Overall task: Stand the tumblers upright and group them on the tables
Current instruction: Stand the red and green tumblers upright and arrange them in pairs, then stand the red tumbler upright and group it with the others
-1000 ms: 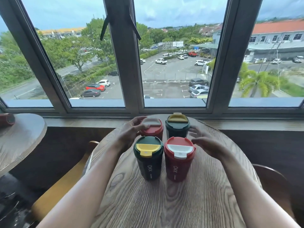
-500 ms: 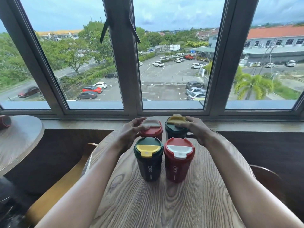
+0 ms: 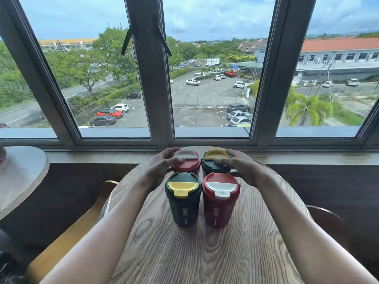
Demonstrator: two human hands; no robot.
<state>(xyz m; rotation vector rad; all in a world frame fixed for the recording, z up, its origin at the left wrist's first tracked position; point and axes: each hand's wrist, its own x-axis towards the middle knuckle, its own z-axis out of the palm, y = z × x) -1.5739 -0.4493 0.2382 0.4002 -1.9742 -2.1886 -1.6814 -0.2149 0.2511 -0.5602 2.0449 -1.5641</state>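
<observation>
Several tumblers stand upright in a tight square on the round wooden table (image 3: pixel 205 253). In front are a dark green tumbler with a yellow lid (image 3: pixel 183 198) and a red tumbler with a white lid (image 3: pixel 220 199). Behind them stand a second red tumbler (image 3: pixel 187 162) and a second green tumbler (image 3: pixel 215 160). My left hand (image 3: pixel 159 168) grips the rear red tumbler from its left side. Over the rear green tumbler's lid and right side curls my right hand (image 3: pixel 241 168). The bodies of the rear tumblers are hidden by the front pair.
A window sill (image 3: pixel 307 158) and a large window (image 3: pixel 211 99) run just behind the table. Another round table (image 3: pixel 18 177) stands at the left, with a reddish object (image 3: pixel 2 153) at its edge. Wooden chairs (image 3: pixel 67 238) flank my table on both sides.
My right hand came in from the open air beside the cups and closed on the rear green tumbler. My left hand stayed on the rear red tumbler. The camera tilted down slightly.
</observation>
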